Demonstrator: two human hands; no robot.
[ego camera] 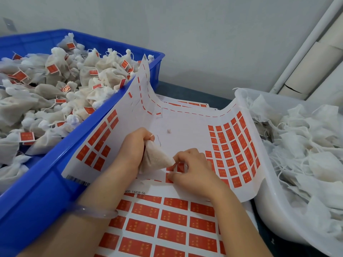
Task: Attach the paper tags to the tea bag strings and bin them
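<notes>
Hands meet over a curled tag sheet that lies between two bins, its left edge riding up the wall of the blue bin and its right edge climbing the white bin. The left hand is closed around the gathered top of a tea bag, fingers curled tight, and a thin string loops out just beside the knuckles. The bag hangs down and to the right from that grip, its lower tip resting on the sheet and touching the fingers of the right hand. That hand is curled too, thumb and forefinger pinching a red tag at the near edge of the sheet, right by the bag's tip. The middle of the sheet is bare white backing, with red tags left in blocks on its left and right sides, and a small pale crumb sits on the bare part. A second sheet, full of red tags in rows, lies under the forearms nearer the camera. The blue bin is heaped with tagged bags; the white bin holds a pile of plain bags with loose strings. A clear bangle circles the left wrist. Dark counter shows behind the sheet, by the wall.
</notes>
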